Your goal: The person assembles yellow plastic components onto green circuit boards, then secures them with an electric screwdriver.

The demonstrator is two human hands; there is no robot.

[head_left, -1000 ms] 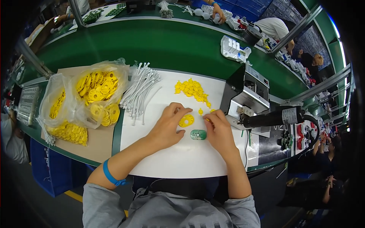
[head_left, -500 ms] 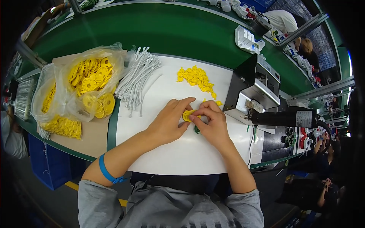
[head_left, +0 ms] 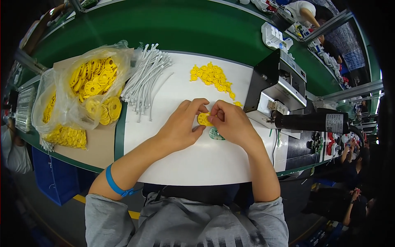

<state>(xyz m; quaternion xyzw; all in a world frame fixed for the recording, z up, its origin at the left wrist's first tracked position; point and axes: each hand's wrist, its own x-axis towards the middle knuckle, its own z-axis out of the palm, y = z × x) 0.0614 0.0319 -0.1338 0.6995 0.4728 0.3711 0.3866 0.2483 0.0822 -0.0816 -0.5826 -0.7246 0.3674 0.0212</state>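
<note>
Pinching the yellow disc (head_left: 203,119) between both sets of fingertips, the left hand (head_left: 181,125) and right hand (head_left: 230,121) held it just above the white mat (head_left: 197,160); a loosened grip could drop it onto the green circuit piece (head_left: 216,134).

A white tabletop (head_left: 197,164) lay before the seated person, its far edge meeting a broad green conveyor belt (head_left: 173,29) that curved across the upper part of the view. Left of the white surface ran a brown cardboard sheet (head_left: 96,146). On the right stood a black and silver machine (head_left: 277,88), with a dark cylindrical tool (head_left: 317,122) beside it. Grey metal frame bars (head_left: 356,89) crossed the right side. Below the bench showed a blue bin (head_left: 57,181) and a grey floor with a yellow line (head_left: 133,214). Other workers sat at the far right edge.
</note>
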